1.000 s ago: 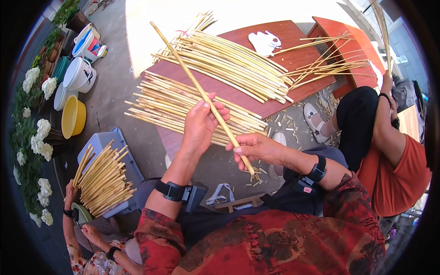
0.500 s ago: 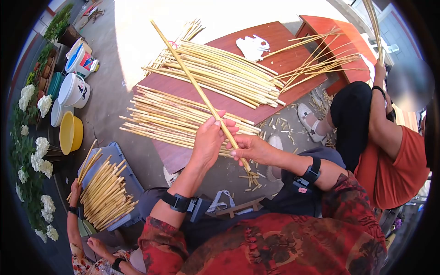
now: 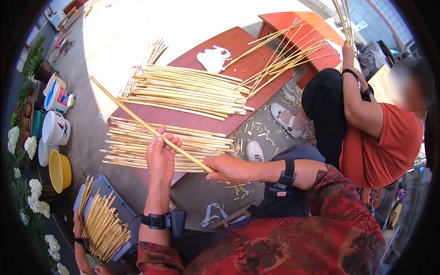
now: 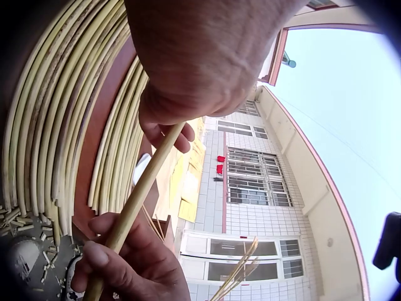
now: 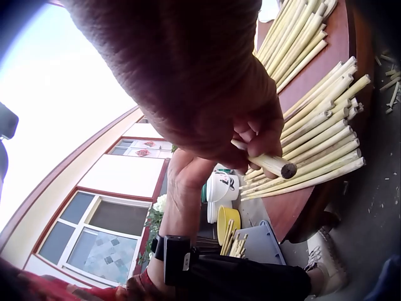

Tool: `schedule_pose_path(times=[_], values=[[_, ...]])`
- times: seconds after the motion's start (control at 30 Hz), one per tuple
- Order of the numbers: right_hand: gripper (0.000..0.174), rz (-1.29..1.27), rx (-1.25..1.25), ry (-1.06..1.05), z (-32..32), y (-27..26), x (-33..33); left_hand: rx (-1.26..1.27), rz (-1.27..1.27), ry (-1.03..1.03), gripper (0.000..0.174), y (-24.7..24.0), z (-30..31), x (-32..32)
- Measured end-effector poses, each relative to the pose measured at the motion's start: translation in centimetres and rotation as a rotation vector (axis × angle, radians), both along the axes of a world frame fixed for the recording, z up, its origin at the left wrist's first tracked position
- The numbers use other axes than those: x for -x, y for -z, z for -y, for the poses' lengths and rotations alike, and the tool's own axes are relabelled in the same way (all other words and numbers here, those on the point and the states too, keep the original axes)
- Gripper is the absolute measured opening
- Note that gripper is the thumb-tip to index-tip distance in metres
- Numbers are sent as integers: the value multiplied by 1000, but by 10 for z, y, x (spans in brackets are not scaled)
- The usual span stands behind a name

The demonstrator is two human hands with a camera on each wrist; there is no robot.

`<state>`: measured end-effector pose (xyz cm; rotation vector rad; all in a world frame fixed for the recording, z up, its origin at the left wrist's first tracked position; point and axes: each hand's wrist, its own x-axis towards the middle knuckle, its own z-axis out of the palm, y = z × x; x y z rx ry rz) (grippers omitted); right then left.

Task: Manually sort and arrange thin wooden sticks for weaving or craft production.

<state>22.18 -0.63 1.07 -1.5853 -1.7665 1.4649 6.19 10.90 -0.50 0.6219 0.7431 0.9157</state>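
A long pale stick point(image 3: 133, 114) slants from the upper left down to my right hand point(image 3: 227, 167), which grips its near end. My left hand point(image 3: 160, 156) holds the same stick farther up, with its fingertips point(image 3: 163, 137) laid over it. Both hands hover above the near pile of sticks point(image 3: 137, 153) on the red-brown table point(image 3: 238, 46). In the left wrist view the stick point(image 4: 141, 194) runs from under the left hand's fingers point(image 4: 182, 135) down into the right hand point(image 4: 138, 269). The right wrist view has the stick's cut end point(image 5: 279, 168) poking out of the right hand point(image 5: 188, 75).
A second, larger pile of sticks point(image 3: 192, 91) and a white cloth point(image 3: 213, 59) lie farther back on the table. A person in an orange shirt point(image 3: 385, 133) sits at the right holding sticks. Lower left are a blue crate of short sticks point(image 3: 103, 224), buckets point(image 3: 55, 128) and a yellow basin point(image 3: 59, 169).
The stick has swung from pointing steeply away to a lower slant toward the left. Both hands have come down and left with it, still holding it.
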Motion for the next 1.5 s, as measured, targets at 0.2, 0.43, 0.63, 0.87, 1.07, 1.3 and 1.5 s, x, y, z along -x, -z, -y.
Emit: schedule_pose_path(times=[0.2, 0.43, 0.63, 0.87, 1.07, 1.3, 1.5], values=[[17, -89, 132, 72, -6, 2, -3, -8, 5, 38, 33, 3, 12, -4], [16, 92, 57, 36, -13, -4, 2, 29, -59, 178, 35, 3, 25, -8], [12, -349, 260, 80, -15, 0, 6, 3, -9, 152, 36, 3, 25, -1], [14, -336, 256, 64, -15, -2, 11, 6, 16, 131, 36, 1, 25, 5], [14, -110, 134, -56, -5, -7, 17, 5, 34, 0, 35, 1, 9, 20], [14, 135, -94, -166, -1, 2, 16, -16, 90, -80, 31, -1, 5, 34], [12, -130, 119, 43, -2, 8, 26, 16, 51, -4, 25, -9, 16, 34]])
